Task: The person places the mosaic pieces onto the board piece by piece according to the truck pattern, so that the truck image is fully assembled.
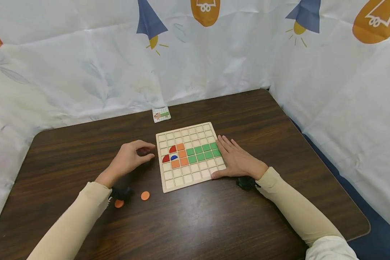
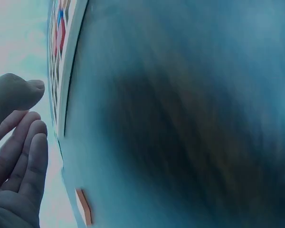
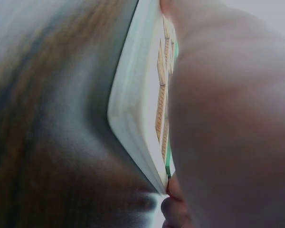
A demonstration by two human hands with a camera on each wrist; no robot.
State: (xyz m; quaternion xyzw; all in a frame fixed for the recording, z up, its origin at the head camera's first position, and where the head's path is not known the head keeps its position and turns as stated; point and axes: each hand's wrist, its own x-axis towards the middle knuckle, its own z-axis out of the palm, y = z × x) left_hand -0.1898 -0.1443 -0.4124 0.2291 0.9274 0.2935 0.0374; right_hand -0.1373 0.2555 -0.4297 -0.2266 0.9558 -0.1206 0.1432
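Note:
A wooden grid board (image 1: 186, 178) lies on the table, holding green squares (image 1: 200, 156), orange squares (image 1: 182, 154), red quarter-round pieces (image 1: 172, 148) and a blue half-round piece (image 1: 173, 157). Just off its left edge hovers my left hand (image 1: 130, 157), thumb and fingers curved but apart. In the left wrist view, nothing shows between that hand's thumb (image 2: 19, 92) and fingers. My right hand (image 1: 237, 159) rests along the board's right edge, its fingers extended and the thumb near the front corner. From the right wrist, the hand hides much of the board (image 3: 133, 99).
Two orange round pieces lie left of the board: one disc (image 1: 145, 195) in front, another (image 1: 118, 203) by the left wrist strap. A small printed pattern card (image 1: 161, 114) sits behind the board, near the patterned white curtain (image 1: 214, 65). The dark wood table (image 1: 188, 224) extends all round.

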